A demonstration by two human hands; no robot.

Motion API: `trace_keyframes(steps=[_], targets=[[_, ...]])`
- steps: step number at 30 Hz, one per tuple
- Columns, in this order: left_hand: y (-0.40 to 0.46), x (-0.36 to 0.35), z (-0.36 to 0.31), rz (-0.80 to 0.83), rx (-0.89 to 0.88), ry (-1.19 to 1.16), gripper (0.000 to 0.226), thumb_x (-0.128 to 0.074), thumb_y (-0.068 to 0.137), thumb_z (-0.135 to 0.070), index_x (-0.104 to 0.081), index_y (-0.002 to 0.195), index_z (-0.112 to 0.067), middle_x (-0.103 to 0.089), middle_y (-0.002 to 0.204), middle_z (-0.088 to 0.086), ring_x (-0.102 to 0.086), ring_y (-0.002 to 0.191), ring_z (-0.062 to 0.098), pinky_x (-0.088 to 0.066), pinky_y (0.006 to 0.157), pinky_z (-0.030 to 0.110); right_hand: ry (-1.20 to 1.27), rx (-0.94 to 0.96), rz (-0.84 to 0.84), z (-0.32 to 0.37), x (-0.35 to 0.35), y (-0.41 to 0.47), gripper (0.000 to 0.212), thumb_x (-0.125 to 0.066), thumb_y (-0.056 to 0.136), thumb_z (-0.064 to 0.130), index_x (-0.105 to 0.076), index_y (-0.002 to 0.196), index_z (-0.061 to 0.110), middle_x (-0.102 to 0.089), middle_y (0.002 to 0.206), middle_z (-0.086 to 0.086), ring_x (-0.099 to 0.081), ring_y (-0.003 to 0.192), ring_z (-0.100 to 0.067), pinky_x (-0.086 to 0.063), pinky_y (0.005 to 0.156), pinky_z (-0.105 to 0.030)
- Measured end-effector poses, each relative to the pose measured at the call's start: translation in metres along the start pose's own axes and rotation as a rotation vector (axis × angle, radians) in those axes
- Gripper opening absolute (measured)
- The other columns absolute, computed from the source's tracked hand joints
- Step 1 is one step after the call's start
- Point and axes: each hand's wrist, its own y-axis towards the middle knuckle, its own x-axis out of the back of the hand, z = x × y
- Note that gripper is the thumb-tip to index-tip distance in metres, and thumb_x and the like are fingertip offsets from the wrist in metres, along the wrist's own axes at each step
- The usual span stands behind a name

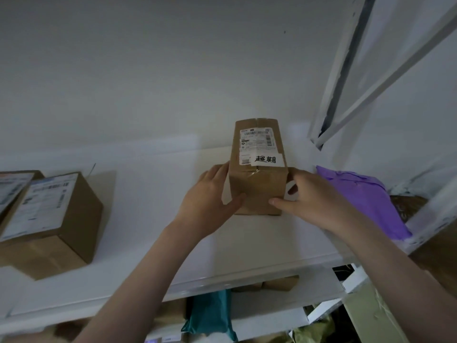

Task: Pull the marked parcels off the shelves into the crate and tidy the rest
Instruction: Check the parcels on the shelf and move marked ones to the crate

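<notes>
A brown cardboard parcel (pixel 258 174) stands on the white top shelf (pixel 153 219). Its top carries a shipping label and a white sticker with handwritten black characters. My left hand (pixel 210 196) holds its left side, thumb on the front face. My right hand (pixel 309 201) holds its right side, thumb on the front lower corner. Both hands grip the parcel between them. The parcel rests on the shelf.
Two brown boxes (pixel 49 219) with labels sit at the shelf's left. A purple mailer bag (pixel 366 199) lies just right of my right hand. A white shelf upright (pixel 351 70) rises at right. Below, a teal bag (pixel 210 315) and more parcels fill the lower shelf.
</notes>
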Motion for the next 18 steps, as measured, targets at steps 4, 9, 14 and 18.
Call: trace_keyframes(steps=[4,9,14,18], targets=[[0.001,0.005,0.013,0.050,0.019,0.069,0.065,-0.062,0.084,-0.048,-0.044,0.143,-0.029,-0.048,0.141,-0.013,-0.050,0.126,0.015,-0.052,0.090,0.038,-0.006,0.049,-0.019,0.001,-0.003,0.006,0.073,-0.073,0.078,0.060,-0.048,0.141,0.032,-0.059,0.126,0.015,-0.062,0.096,-0.006,-0.055,0.084,-0.039],[0.021,0.015,0.017,0.158,0.066,-0.049,0.080,-0.071,0.075,-0.058,-0.037,0.146,-0.040,-0.049,0.138,-0.016,-0.051,0.124,0.010,-0.050,0.096,0.041,0.041,0.067,0.009,0.005,0.000,0.018,0.095,-0.080,0.073,0.058,-0.031,0.152,0.037,-0.055,0.138,0.013,-0.062,0.102,-0.009,-0.054,0.089,-0.038],[0.028,0.014,0.005,0.102,-0.011,-0.065,0.091,-0.076,0.074,-0.053,-0.031,0.152,-0.036,-0.051,0.136,-0.009,-0.055,0.119,0.013,-0.052,0.093,0.041,0.145,0.152,-0.008,0.010,-0.002,0.021,0.094,-0.083,0.075,0.049,-0.033,0.154,0.037,-0.047,0.149,0.011,-0.053,0.128,-0.012,-0.048,0.105,-0.043],[0.003,0.012,-0.005,-0.069,-0.065,-0.069,0.097,-0.073,0.077,-0.054,-0.022,0.157,-0.030,-0.044,0.146,-0.010,-0.058,0.117,0.013,-0.057,0.085,0.037,0.193,0.190,-0.129,0.014,0.002,0.003,0.094,-0.085,0.073,0.046,-0.035,0.152,0.038,-0.051,0.137,0.009,-0.054,0.121,-0.006,-0.050,0.102,-0.040]])
